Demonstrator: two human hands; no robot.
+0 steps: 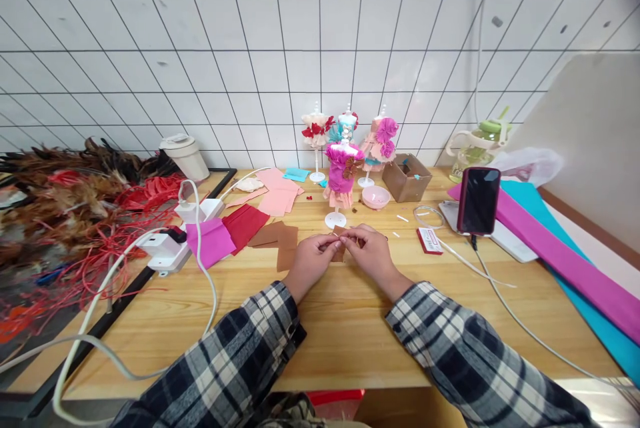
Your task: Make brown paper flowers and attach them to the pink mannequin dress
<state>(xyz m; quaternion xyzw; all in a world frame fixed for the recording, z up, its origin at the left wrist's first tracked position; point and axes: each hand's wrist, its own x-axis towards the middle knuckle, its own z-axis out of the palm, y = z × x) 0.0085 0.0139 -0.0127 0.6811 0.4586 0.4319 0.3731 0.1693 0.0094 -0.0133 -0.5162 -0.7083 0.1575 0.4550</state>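
Observation:
My left hand (311, 260) and my right hand (369, 253) meet at the middle of the wooden table, fingertips pinched together. Between them is a small piece of brown paper (339, 254), partly hidden by the fingers. Just beyond stands a miniature dress form (342, 171) on a round white base, dressed in magenta and pink paper with a brown flower at one side. Three more dress forms in paper dresses stand behind it, among them one with a cream and red dress (317, 131). Left of my left hand lie brown paper sheets (287, 249).
Red (246, 227), magenta (213, 241) and pink paper (277, 193) lie to the left, beside power strips (167, 251) with looping cables. Rightward are a cardboard box (407, 178), a pink bowl (375, 197), a small red-and-white box (429, 241) and a propped phone (479, 201). Feathers (75, 175) fill the far left.

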